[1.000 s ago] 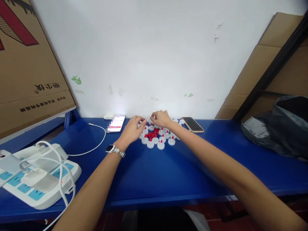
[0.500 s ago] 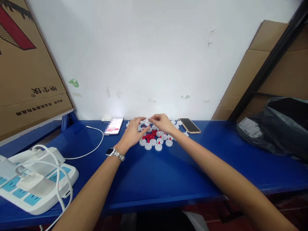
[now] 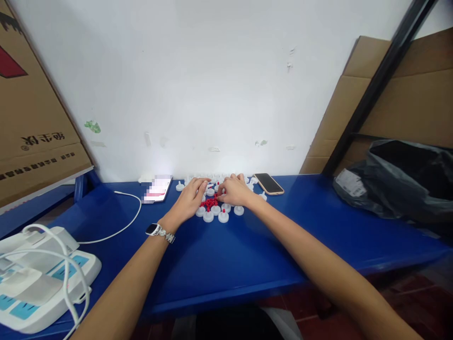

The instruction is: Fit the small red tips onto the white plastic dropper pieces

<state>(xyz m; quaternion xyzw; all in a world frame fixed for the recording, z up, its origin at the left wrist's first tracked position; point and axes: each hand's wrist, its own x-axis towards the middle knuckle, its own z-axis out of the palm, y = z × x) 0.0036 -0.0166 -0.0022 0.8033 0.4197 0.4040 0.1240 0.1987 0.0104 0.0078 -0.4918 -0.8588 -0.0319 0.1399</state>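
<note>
My left hand point(image 3: 191, 197) is among the left side of a group of white round caps with nozzles point(image 3: 223, 217). Its fingers are curled close to the thumb, and the fingertips are partly hidden, so whatever they hold is unclear. On the right, my right hand point(image 3: 234, 192) reaches down with thumb and fingers pinched at the edge of a heap of small red tips point(image 3: 211, 203). A red piece seems to be between those fingertips. Several white caps around the heap carry a red tip on the nozzle; others are bare.
A lit phone point(image 3: 159, 189) lies left of the caps and a dark-screened phone point(image 3: 269, 184) lies right. A white power strip point(image 3: 85, 269) with plugs and a cable point(image 3: 130, 222) occupies the left. Black plastic bag point(image 3: 389, 179) at right; cardboard box point(image 3: 38, 118) at left.
My hands were close together above the caps and have moved apart. The right hand has lowered to the red heap, while the left has drawn its fingers together. The camera view has shifted right.
</note>
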